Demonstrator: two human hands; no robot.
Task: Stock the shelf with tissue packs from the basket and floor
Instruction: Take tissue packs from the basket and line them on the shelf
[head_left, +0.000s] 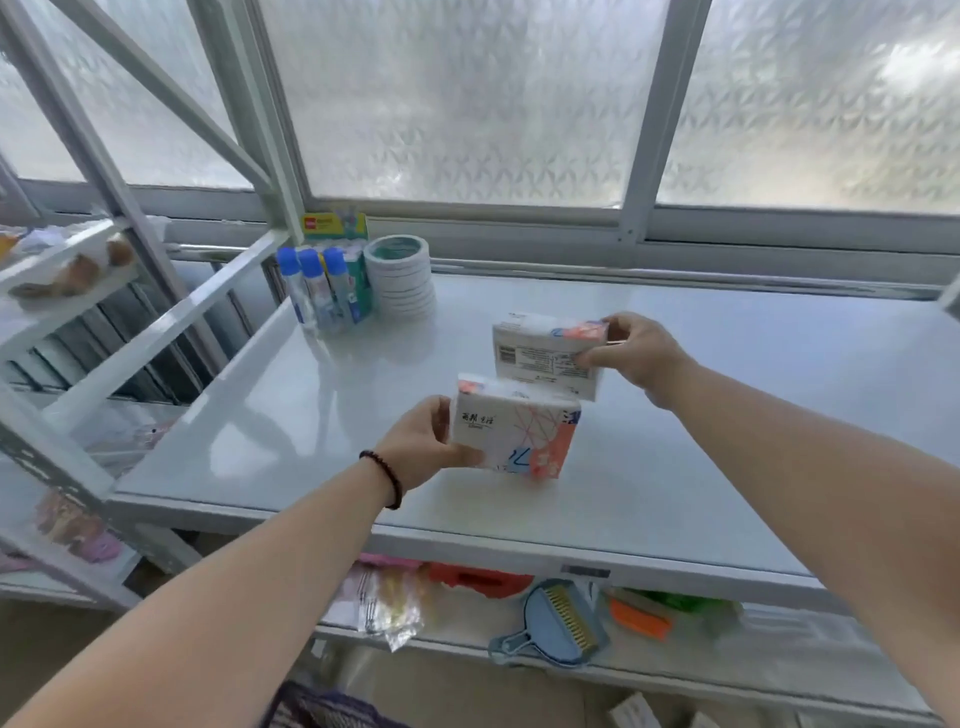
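Two bare forearms reach over the white shelf (675, 467), the left hand (415, 447) gripping the near tissue pack (519, 431) and the right hand (639, 348) the far tissue pack (540, 353) by their short ends; both look light, soft, plastic-slick.

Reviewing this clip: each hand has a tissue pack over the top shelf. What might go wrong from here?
The right hand pinches the far pack by one end only, so it might twist or drop. The left hand holds the near pack on edge; released so, it may topple. The two packs nearly touch, so one could knock the other.
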